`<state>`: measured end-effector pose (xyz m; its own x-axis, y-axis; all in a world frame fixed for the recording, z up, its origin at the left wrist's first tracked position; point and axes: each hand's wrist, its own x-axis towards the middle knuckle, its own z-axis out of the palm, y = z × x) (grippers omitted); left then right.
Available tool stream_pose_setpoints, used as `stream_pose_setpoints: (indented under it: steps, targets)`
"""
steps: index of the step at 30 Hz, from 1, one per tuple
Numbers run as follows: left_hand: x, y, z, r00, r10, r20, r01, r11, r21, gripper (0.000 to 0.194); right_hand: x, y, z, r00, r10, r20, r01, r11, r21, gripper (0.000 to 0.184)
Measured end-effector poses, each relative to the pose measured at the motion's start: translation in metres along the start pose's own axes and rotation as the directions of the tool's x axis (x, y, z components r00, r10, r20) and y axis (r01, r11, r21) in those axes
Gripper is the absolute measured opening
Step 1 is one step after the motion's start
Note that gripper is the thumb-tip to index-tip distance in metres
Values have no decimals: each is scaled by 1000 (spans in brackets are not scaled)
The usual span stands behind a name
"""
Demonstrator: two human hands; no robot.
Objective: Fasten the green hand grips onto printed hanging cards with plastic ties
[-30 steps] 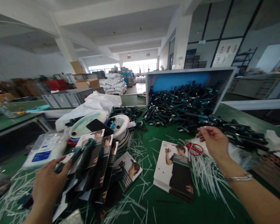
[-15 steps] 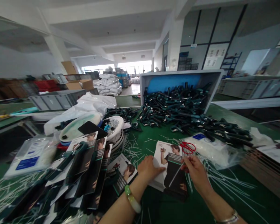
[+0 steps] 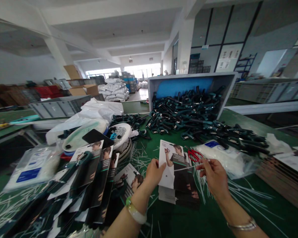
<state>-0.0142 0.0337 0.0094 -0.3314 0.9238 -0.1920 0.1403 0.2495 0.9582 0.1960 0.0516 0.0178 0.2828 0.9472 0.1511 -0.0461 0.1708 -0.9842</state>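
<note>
My left hand [image 3: 153,173] pinches the left edge of a printed backing card [image 3: 167,173], tilted up above a stack of like cards [image 3: 167,195]. Between the fingertips of my right hand [image 3: 214,177] is a thin white cable tie [image 3: 185,169], which points left across the front of the card. Whether its tip passes through the card I cannot tell. Red scissor handles [image 3: 195,155] lie just behind the stack. More white cable ties [image 3: 240,195] are spread on the table to the right of my right hand.
A tipped grey crate [image 3: 151,94] spills dark green-handled tools [image 3: 183,114] over the green table. Tools on cards [image 3: 89,178] are heaped at left. A white tub of small metal parts [image 3: 121,132], bags of ties [image 3: 223,155] and a card pile [image 3: 285,175] stand around.
My left hand has raised the top card off the stack and tilted it. My right hand has shifted slightly right, and the cable tie has swung from steeply slanted to nearly level.
</note>
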Motion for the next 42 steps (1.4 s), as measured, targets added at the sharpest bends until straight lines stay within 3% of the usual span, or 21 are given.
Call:
stream_pose_setpoints:
  steps: [7, 9, 12, 18, 25, 42]
  targets:
    - [-12, -14, 23, 992, 2, 123, 43, 931, -361, 32, -4, -15, 0, 973, -218, 80, 232, 918, -323, 29]
    - [-14, -15, 24, 994, 28, 105, 22, 894, -447, 32, -8, -16, 0, 961, -250, 116, 275, 879, -390, 26]
    - [-16, -14, 25, 998, 55, 44, -29, 893, -448, 33, -11, -20, 2, 949, -293, 112, 312, 845, -434, 25]
    - [-18, -12, 27, 994, 107, -8, -101, 905, -413, 37, -17, -30, 4, 943, -303, 139, 332, 887, -321, 24]
    - [-25, -6, 28, 993, 114, 39, -80, 864, -498, 40, -31, -33, 11, 883, -260, 390, 316, 945, -88, 18]
    - [-29, -4, 23, 981, 185, 65, -126, 847, -516, 48, -34, -43, 12, 884, -185, 430, 237, 969, -69, 19]
